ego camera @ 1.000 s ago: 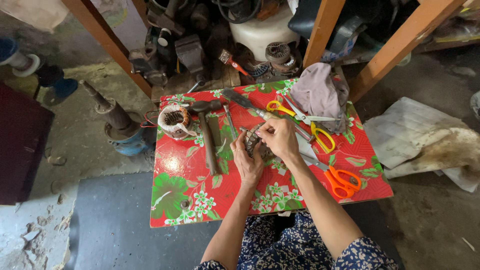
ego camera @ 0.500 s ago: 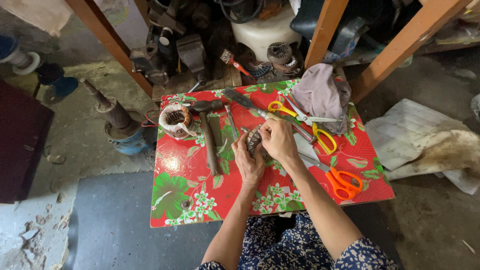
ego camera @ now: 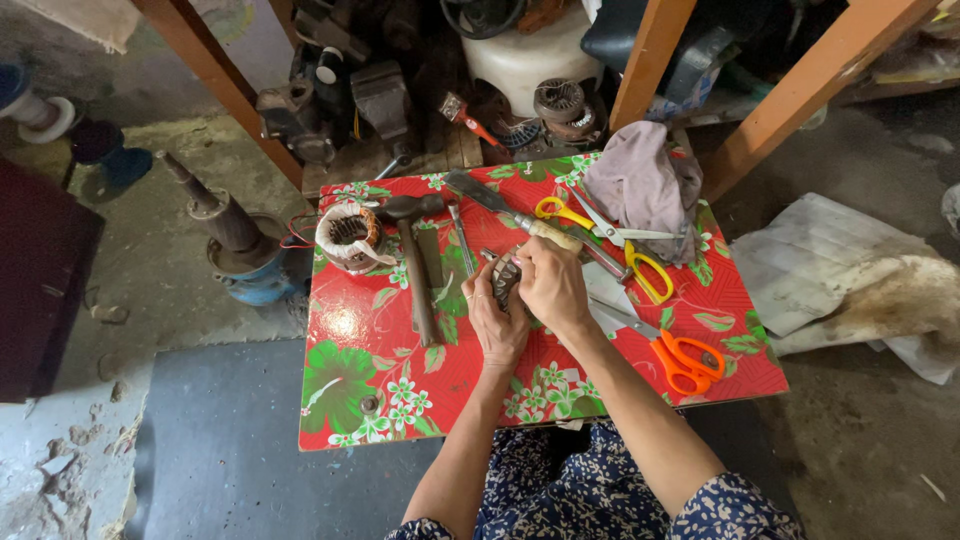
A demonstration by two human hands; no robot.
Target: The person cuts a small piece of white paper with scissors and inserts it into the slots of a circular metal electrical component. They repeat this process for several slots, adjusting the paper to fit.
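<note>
Both my hands meet over the middle of a low table with a red flowered cover [ego camera: 370, 400]. My left hand [ego camera: 492, 322] and my right hand [ego camera: 552, 285] close together around a small dark metal part [ego camera: 506, 279], most of which they hide. A hammer [ego camera: 415, 260] lies just left of my hands. Beyond them rest a metal tool with a pale handle [ego camera: 510, 212] and yellow-handled scissors [ego camera: 610, 235]. Orange-handled scissors [ego camera: 675, 358] sit to the right of my right forearm.
A wound motor stator [ego camera: 349, 238] stands at the table's far left. A grey cloth [ego camera: 640, 185] is heaped at the far right. Orange wooden posts [ego camera: 790, 105], motor parts and a white container [ego camera: 530, 55] crowd the back. White sheeting [ego camera: 850, 270] covers the floor to the right.
My hands have stayed together on the small part, shifting only slightly. The objects on the table have not moved.
</note>
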